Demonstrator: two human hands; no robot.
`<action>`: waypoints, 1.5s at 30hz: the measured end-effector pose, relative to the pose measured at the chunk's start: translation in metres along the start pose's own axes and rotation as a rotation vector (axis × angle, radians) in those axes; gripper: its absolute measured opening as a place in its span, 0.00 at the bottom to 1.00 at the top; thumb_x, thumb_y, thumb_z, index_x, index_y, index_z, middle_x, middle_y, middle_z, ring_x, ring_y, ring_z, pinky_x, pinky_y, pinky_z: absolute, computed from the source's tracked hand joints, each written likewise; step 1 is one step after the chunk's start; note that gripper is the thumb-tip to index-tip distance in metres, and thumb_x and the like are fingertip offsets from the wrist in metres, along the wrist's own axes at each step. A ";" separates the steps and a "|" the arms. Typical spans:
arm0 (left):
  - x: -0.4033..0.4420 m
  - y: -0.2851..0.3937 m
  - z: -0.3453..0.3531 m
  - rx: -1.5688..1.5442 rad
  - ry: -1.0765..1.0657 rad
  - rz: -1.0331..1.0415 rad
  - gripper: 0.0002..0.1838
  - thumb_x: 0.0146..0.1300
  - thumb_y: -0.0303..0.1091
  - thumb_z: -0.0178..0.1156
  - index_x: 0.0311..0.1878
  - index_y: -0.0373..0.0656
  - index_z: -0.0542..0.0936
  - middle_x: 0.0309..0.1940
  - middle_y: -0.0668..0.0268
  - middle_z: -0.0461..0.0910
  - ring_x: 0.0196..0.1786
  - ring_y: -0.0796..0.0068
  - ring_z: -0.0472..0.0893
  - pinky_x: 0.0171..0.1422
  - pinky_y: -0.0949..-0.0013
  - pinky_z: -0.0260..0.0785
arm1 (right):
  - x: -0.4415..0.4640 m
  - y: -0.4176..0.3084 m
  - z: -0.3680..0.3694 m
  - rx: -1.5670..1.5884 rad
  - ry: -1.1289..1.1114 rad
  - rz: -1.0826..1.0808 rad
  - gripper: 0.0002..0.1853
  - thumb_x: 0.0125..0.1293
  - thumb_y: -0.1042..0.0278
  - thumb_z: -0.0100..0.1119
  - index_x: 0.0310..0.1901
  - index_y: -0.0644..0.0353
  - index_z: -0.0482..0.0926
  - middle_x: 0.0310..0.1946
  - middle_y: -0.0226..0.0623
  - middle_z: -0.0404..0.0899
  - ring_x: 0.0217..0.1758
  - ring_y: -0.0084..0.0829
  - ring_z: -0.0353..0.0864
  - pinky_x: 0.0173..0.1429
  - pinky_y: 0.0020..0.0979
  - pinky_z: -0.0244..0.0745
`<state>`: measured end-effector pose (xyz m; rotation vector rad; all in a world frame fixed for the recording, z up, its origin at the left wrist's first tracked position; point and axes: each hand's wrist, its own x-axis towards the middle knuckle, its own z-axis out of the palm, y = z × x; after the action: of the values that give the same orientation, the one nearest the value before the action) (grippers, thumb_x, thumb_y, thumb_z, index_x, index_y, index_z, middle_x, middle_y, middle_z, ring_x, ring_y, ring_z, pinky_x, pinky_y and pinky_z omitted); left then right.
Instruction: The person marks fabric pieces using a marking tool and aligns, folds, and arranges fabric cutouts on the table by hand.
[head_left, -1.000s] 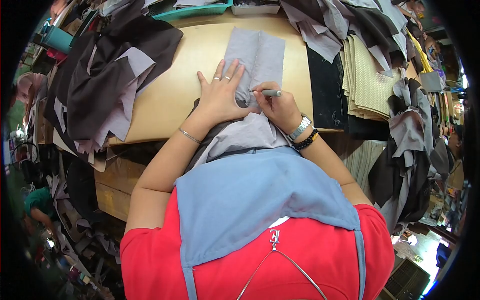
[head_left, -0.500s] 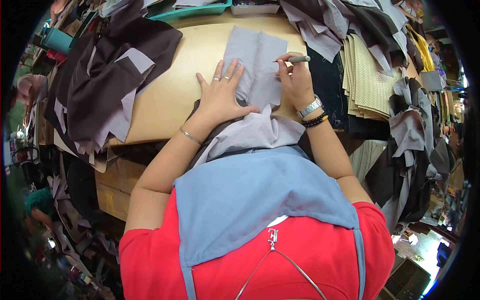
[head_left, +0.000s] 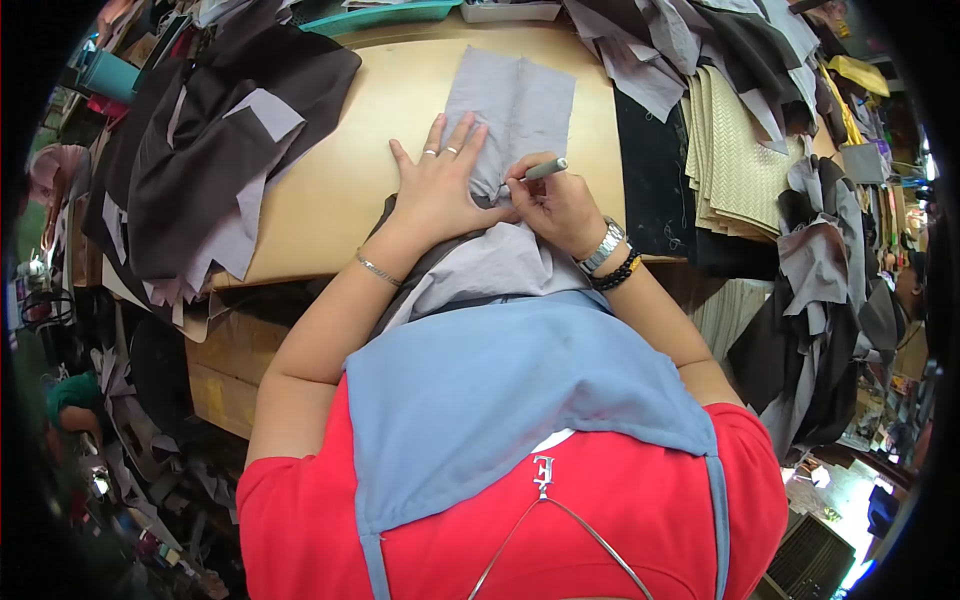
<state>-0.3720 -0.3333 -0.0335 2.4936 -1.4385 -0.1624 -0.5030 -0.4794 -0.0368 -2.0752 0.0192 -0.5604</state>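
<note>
A light grey piece of cloth (head_left: 540, 95) with a lengthwise seam or crease lies on the table, its near end bunched towards my lap. My left hand (head_left: 440, 190) rests flat on its left side, fingers spread, thumb pointing right. In my right hand (head_left: 555, 205) is a slim grey pen-like tool (head_left: 546, 168), gripped between thumb and fingers. Its thin tip meets the cloth close to my left thumb; whether it is a pen or a pointed tool, I cannot tell. More grey cloth (head_left: 490, 265) with a dark side gathers below my hands, over the blue apron.
Dark brown and grey cloth pieces (head_left: 215, 150) are heaped on the left of the tan table (head_left: 370, 130). Woven cream sheets (head_left: 735, 160) lie at the right on black material (head_left: 648, 190). More cut cloth (head_left: 650, 50) and a teal tray (head_left: 380, 18) sit at the back.
My right hand has moved down and left along the cloth with the pen-like tool, from the upper right part to beside my left thumb. My left hand stays nearly in place.
</note>
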 end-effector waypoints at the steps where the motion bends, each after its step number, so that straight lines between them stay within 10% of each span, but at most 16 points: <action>1: 0.000 0.000 0.000 -0.003 -0.001 0.000 0.64 0.39 0.73 0.69 0.77 0.50 0.59 0.80 0.65 0.53 0.81 0.51 0.48 0.66 0.13 0.38 | 0.000 0.000 0.000 -0.002 0.003 -0.005 0.11 0.66 0.77 0.61 0.46 0.62 0.69 0.34 0.38 0.82 0.29 0.33 0.88 0.33 0.31 0.82; 19: -0.001 0.000 0.000 -0.012 -0.006 -0.003 0.64 0.39 0.73 0.70 0.78 0.49 0.58 0.80 0.63 0.53 0.82 0.51 0.47 0.66 0.13 0.36 | -0.002 0.000 -0.004 -0.017 -0.043 0.039 0.07 0.67 0.80 0.58 0.44 0.65 0.71 0.37 0.36 0.80 0.36 0.23 0.85 0.38 0.26 0.83; 45: -0.001 0.002 -0.006 -0.039 -0.038 -0.011 0.64 0.40 0.74 0.67 0.77 0.45 0.58 0.79 0.59 0.52 0.82 0.51 0.46 0.69 0.15 0.34 | 0.053 0.036 -0.010 -0.246 0.205 0.007 0.08 0.68 0.71 0.61 0.45 0.56 0.72 0.28 0.43 0.82 0.26 0.45 0.84 0.29 0.40 0.78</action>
<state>-0.3732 -0.3321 -0.0268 2.4803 -1.4233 -0.2384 -0.4518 -0.5199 -0.0413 -2.2447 0.2245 -0.7974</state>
